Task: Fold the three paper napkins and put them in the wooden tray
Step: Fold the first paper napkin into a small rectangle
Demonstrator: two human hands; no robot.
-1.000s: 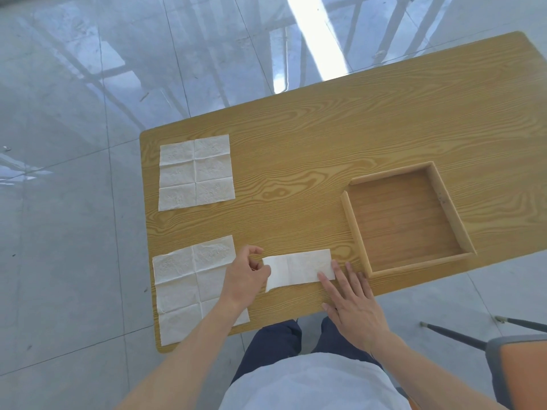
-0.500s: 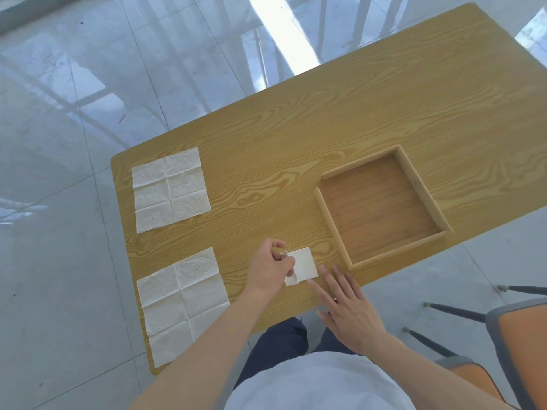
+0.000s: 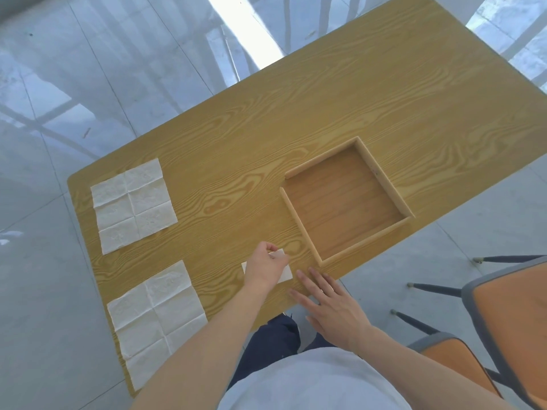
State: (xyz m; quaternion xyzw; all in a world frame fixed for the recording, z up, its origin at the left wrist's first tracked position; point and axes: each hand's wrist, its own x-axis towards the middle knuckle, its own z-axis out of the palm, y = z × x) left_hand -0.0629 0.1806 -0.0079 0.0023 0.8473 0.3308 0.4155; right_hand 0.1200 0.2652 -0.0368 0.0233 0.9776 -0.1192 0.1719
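Note:
A small folded white napkin [image 3: 285, 273] lies near the table's front edge, mostly under my left hand [image 3: 266, 267], whose fingers pinch its upper edge. My right hand [image 3: 328, 306] rests flat and spread at the table's front edge, just right of the folded napkin and apart from it. Two unfolded creased napkins lie flat at the left: one at the back [image 3: 133, 205], one at the front [image 3: 157, 321]. The square wooden tray [image 3: 299, 217] sits right of centre with nothing in it.
The wooden table [image 3: 325, 108] stands on a glossy tiled floor. An orange chair [image 3: 509, 321] with dark legs stands at the right, beside my lap. The front left napkin overhangs the table's front edge.
My left hand folded the long napkin strip over to the right into a small square and now presses on it. The view shifted, the table sliding left and down.

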